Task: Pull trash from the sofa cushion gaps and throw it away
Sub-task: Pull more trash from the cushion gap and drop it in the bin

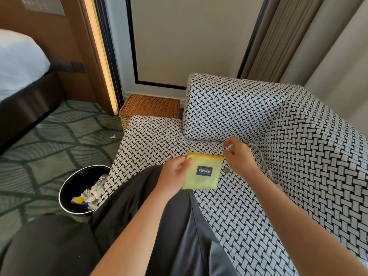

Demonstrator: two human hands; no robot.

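Note:
I hold a flat yellow pouch (203, 172) with a dark "REPLICAS" label over the black-and-white woven sofa seat (235, 212). My left hand (176, 174) grips its left edge. My right hand (238, 154) pinches its top right corner, fingers drawn together. A small round grey thing (226, 169), maybe a coin, lies on the seat just below my right hand. Pale crumpled scraps (253, 146) show in the gap between seat and backrest (318, 146). A black round bin (79, 191) with crumpled wrappers stands on the floor at the sofa's left.
A square sofa cushion (229, 108) leans at the far end. A wicker basket (149, 108) sits behind the sofa's end. A white scrap (113, 136) lies on the green patterned carpet. A bed (22, 76) is at left, curtains (318, 40) at right. My dark-clothed lap fills the foreground.

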